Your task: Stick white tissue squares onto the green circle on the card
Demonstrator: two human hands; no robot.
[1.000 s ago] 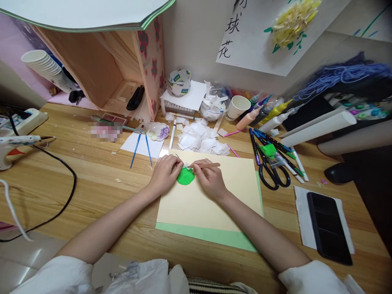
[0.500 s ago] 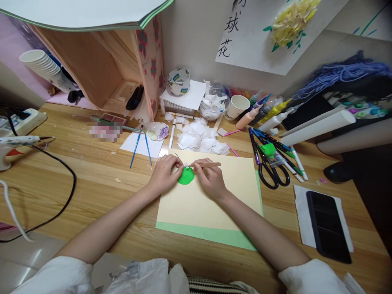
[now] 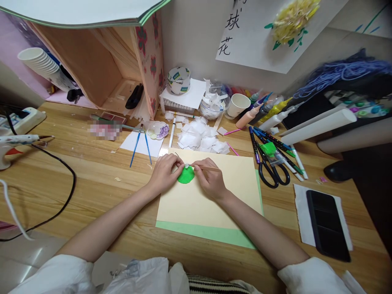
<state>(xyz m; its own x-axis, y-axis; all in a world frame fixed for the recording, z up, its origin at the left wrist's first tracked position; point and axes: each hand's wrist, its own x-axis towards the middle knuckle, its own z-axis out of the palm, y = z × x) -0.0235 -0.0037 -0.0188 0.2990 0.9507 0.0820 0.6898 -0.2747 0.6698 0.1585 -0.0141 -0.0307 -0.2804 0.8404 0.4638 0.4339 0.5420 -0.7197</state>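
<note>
Cream paper (image 3: pixel 211 200) over a green sheet (image 3: pixel 211 234) lies nearest us. On its far left part sits our bright green disc (image 3: pixel 185 176). Our left hand (image 3: pixel 165 173) has thumb and fingers nearly together at the disc's left edge, beside a small white scrap (image 3: pixel 187 165); we cannot tell whether they pinch it. Our right hand (image 3: pixel 210 180) grips a brown stick (image 3: pixel 206 168), its tip near the scrap. Farther off we see a tape roll (image 3: pixel 179 80), its printed labels too small to read surely. Farthest, a wall sheet (image 3: pixel 257 45) shows 球 and 花, another character cut off above.
</note>
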